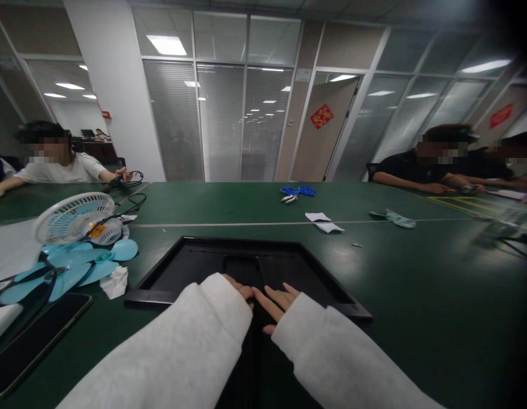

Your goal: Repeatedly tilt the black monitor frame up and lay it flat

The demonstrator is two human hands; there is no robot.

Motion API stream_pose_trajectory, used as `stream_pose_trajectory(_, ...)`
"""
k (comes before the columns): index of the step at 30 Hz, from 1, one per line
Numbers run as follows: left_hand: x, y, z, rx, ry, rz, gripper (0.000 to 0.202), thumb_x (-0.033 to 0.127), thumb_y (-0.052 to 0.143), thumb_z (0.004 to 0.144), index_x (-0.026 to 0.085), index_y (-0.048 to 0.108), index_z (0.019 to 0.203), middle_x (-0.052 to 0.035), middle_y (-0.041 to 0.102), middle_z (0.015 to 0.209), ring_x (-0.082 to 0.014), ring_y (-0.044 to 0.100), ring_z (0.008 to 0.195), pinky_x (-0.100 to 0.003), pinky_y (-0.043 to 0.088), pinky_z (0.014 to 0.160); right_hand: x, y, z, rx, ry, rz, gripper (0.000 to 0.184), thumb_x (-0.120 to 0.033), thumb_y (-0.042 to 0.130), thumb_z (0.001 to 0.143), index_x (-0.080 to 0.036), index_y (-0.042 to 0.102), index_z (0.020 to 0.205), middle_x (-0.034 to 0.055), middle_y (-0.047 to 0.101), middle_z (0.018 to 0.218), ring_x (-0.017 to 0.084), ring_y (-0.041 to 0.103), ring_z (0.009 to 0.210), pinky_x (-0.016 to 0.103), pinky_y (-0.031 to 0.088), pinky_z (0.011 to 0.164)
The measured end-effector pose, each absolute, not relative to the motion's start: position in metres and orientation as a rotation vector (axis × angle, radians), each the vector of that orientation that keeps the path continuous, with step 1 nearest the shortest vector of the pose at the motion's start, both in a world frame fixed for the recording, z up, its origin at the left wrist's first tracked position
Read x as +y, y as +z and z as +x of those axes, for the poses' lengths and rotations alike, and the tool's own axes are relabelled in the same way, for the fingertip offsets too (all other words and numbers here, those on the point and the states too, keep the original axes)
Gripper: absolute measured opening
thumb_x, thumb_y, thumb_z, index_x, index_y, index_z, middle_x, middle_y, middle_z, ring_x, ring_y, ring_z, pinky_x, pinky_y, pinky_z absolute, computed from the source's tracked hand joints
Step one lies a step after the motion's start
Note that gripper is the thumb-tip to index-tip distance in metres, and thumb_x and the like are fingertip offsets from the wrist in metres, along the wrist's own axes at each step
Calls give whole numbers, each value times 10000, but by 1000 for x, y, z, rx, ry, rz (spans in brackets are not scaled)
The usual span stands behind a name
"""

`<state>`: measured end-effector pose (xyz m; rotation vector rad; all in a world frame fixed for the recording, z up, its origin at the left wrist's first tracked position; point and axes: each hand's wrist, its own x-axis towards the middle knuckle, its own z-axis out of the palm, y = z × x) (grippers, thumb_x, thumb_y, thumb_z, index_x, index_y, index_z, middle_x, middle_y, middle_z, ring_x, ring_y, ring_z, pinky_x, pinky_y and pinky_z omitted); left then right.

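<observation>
A wide black panel with a raised rim (pixel 241 243), shaped like a shallow tray, lies on the table in front of me. A rectangular recess shows near its middle, and a dark strip runs from it toward me between my sleeves. My left hand (pixel 241 288), mostly covered by a white sleeve, rests at the panel's middle near edge with its visible fingers laid out. Beside it, my right hand (pixel 278 304) has its fingers stretched and spread over the same part. The fingertips of both hands nearly meet. Neither hand visibly grips anything.
Left on the green table (pixel 438 318) are a white fan cage (pixel 75 216), blue fan blades (pixel 75 264), crumpled tissue (pixel 115 282) and a phone (pixel 41 335). Farther back lie blue gloves (pixel 298 191), pliers (pixel 289 199) and folded paper (pixel 324 221). Other people sit at both sides.
</observation>
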<state>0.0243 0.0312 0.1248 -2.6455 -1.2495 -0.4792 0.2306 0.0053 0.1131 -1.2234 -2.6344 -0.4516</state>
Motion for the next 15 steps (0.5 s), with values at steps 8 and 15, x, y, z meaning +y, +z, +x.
stream_pose_trajectory(8, 2, 97, 24, -978, -874, -2384, 395, 241, 389, 894, 64, 552, 1207, -133, 644, 1155, -227, 624, 1022, -355, 495, 868, 5, 100, 221, -2311, -679, -1073, 477, -336, 658, 773, -231, 594, 1234, 77, 663, 1056, 207, 609, 913, 385, 388, 984)
stream_pose_trajectory(15, 11, 82, 23, -870, -960, -2266, 417, 207, 287, 952, 66, 538, 1253, -115, 597, 1253, -224, 527, 1202, -346, 441, 978, 20, 83, 221, -2168, -743, -984, 377, -375, 445, 900, -225, 613, 1201, 90, 662, 1050, 213, 606, 926, 385, 406, 939)
